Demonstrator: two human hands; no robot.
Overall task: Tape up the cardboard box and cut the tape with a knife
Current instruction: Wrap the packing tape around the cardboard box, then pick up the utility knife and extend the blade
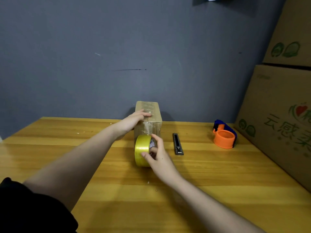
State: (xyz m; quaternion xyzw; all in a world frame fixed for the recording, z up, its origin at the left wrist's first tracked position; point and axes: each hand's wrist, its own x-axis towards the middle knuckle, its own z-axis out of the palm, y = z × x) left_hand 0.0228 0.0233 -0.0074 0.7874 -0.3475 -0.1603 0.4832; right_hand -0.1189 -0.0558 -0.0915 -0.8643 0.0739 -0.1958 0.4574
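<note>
A small cardboard box (155,113) stands at the far middle of the wooden table (218,182), near the wall, with shiny tape running over its top and down its front. My left hand (137,117) lies flat on the box's top left edge. Just in front of the box, a yellow tape roll (142,152) stands on edge, and my right hand (157,153) grips it from the right with fingers around the rim and in the core. A black utility knife (177,143) lies on the table to the right of the roll, untouched.
An orange and blue tape dispenser (224,134) sits at the far right of the table. Large printed cardboard cartons (277,115) are stacked along the right edge. A grey wall (117,56) rises behind the table. My black sleeve (25,207) fills the lower left.
</note>
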